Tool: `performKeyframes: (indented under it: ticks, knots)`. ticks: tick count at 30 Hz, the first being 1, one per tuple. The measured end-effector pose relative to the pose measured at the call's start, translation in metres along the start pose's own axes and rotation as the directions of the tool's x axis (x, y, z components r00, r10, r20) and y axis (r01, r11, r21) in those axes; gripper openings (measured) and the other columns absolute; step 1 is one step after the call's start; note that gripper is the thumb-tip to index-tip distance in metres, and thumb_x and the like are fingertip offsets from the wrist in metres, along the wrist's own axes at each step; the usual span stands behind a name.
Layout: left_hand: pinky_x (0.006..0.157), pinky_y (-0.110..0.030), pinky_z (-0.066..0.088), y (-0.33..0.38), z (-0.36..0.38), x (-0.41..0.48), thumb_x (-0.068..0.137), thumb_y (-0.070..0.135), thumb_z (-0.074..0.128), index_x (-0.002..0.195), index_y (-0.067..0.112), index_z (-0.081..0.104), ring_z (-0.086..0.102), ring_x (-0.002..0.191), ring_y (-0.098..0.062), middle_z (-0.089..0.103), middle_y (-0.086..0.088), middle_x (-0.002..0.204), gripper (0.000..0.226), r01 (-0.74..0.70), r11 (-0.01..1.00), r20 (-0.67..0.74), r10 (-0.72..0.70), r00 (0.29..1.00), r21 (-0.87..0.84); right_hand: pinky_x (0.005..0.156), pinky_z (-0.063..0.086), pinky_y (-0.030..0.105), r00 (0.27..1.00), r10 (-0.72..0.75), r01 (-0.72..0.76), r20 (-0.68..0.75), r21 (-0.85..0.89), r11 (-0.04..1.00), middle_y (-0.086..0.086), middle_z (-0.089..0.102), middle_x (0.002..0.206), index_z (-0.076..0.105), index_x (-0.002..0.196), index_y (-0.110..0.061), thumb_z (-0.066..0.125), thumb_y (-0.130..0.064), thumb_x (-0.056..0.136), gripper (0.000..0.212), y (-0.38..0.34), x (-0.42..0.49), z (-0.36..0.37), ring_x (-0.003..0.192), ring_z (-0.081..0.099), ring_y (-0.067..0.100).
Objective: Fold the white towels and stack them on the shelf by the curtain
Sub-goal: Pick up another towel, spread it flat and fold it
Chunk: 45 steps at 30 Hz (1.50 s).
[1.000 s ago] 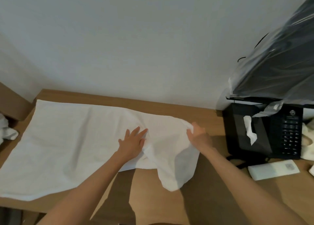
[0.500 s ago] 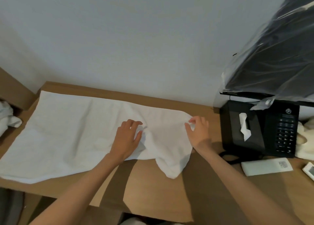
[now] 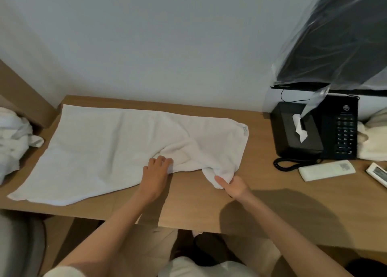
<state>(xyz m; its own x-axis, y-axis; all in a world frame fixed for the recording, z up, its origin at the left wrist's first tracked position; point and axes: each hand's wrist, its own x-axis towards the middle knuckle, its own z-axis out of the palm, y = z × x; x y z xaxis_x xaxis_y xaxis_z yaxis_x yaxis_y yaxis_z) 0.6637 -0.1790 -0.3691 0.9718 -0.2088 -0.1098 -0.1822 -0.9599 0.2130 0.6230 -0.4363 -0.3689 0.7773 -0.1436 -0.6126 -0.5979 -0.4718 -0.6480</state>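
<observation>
White towel (image 3: 109, 146) lies spread over the wooden desk (image 3: 282, 203), filling the left and middle of the frame, its right end rumpled into folds. Nearest the camera, two bare forearms reach up from the bottom edge. The left hand (image 3: 156, 171) sits at the towel's near edge in the centre, fingers curled down onto the cloth and bunching it. The right hand (image 3: 233, 185), just right of it, pinches the towel's gathered lower right corner between thumb and fingers. Further right on the desk lie a white remote (image 3: 326, 170) and, at the frame's edge, a second remote (image 3: 378, 173). Behind them stand a black tissue box (image 3: 297, 134) and a black telephone (image 3: 343, 130), side by side. At the left edge a heap of crumpled white towels (image 3: 12, 138) rests beside the desk. In the upper right, a dark screen wrapped in clear plastic (image 3: 335, 35) hangs before the pale wall (image 3: 146, 46).
</observation>
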Motion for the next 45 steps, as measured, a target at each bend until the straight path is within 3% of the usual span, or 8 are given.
performKeyframes:
  ticks: [8,14,17,22,29,36,40,45]
  knots:
    - [0.073,-0.032,0.026,-0.016,-0.007,-0.006,0.087,-0.005,0.045,0.124,0.016,0.047,0.047,0.104,-0.026,0.053,-0.004,0.119,0.043,-0.035,0.986,0.043,0.029,0.999,0.166,0.085,0.051,0.042,0.925,-0.101,0.235,-0.367,0.342,0.91,-0.008,0.061,0.097,0.051,0.099,-0.03,0.05,-0.037,0.096,0.007,-0.03,-0.019,0.005,0.091,0.059,0.016]
    - [0.095,-0.035,0.041,-0.036,-0.036,-0.019,0.103,0.026,0.032,0.115,0.019,0.058,0.055,0.107,-0.019,0.06,0.001,0.119,0.029,0.031,0.924,0.286,0.086,0.954,-0.382,0.05,0.045,0.025,0.795,0.078,0.279,-0.601,0.476,0.834,-0.008,0.056,0.085,0.046,0.106,-0.022,0.052,-0.034,0.096,0.016,-0.048,-0.033,-0.039,0.072,0.058,0.012]
    - [0.096,-0.032,0.042,-0.036,-0.041,-0.034,0.102,0.031,0.036,0.118,0.02,0.058,0.053,0.108,-0.017,0.057,-0.002,0.126,0.029,-0.043,0.909,0.257,0.162,0.953,-0.415,0.066,0.047,0.035,0.821,0.144,0.13,-0.553,0.426,0.895,0.001,0.059,0.091,0.051,0.114,-0.009,0.054,-0.028,0.095,0.027,-0.029,-0.041,-0.033,0.082,0.059,0.025]
    - [0.115,-0.051,0.018,-0.024,-0.018,-0.057,0.099,0.049,0.033,0.147,0.038,0.024,0.012,0.145,-0.028,0.013,0.004,0.159,0.05,-0.232,0.967,0.312,0.255,0.915,-0.108,0.077,0.048,0.035,0.846,0.233,-0.075,-0.479,0.326,0.942,0.013,0.063,0.117,0.056,0.12,-0.003,0.051,-0.017,0.096,0.028,0.023,-0.063,-0.007,0.093,0.057,0.028]
    - [0.104,-0.066,-0.017,-0.025,0.015,-0.079,0.072,0.085,0.015,0.137,0.05,-0.027,-0.04,0.132,-0.033,-0.045,0.007,0.144,0.084,-0.235,0.971,0.546,0.175,0.819,0.042,0.069,0.047,0.032,0.748,0.029,-0.012,-0.663,0.031,0.999,0.012,0.062,0.112,0.054,0.115,-0.007,0.051,-0.019,0.097,0.022,0.039,-0.093,-0.013,0.089,0.056,0.022]
    - [0.102,-0.056,-0.028,-0.047,0.027,-0.102,0.067,0.081,-0.022,0.133,0.046,-0.035,-0.047,0.127,-0.024,-0.052,0.007,0.138,0.076,-0.143,0.99,0.401,0.138,0.906,-0.016,0.102,0.042,0.042,0.81,0.048,-0.319,-0.585,-0.371,0.872,0.013,0.045,0.138,0.035,0.138,-0.011,0.056,-0.008,0.091,0.051,0.061,-0.103,0.003,0.124,0.043,0.032]
    - [0.1,-0.055,-0.029,-0.04,0.03,-0.121,0.059,0.078,-0.033,0.138,0.04,-0.031,-0.046,0.128,-0.028,-0.05,0.003,0.14,0.088,-0.101,0.994,0.312,0.088,0.946,0.026,0.116,0.023,0.042,0.877,-0.312,-0.018,-0.365,-0.673,0.74,0.004,0.015,0.158,0.02,0.149,-0.027,0.047,-0.017,0.096,0.06,0.055,-0.104,0.028,0.145,0.016,0.028]
    - [0.104,-0.056,-0.022,-0.036,0.03,-0.139,0.05,0.08,-0.037,0.138,0.031,-0.033,-0.04,0.131,-0.031,-0.048,-0.001,0.142,0.101,0.074,0.997,0.29,-0.08,0.954,0.034,0.116,-0.005,0.05,0.972,-0.232,0.184,0.038,-0.735,0.652,-0.003,-0.023,0.158,-0.008,0.148,-0.045,0.023,-0.043,0.102,0.055,0.064,-0.104,0.066,0.144,-0.019,0.035]
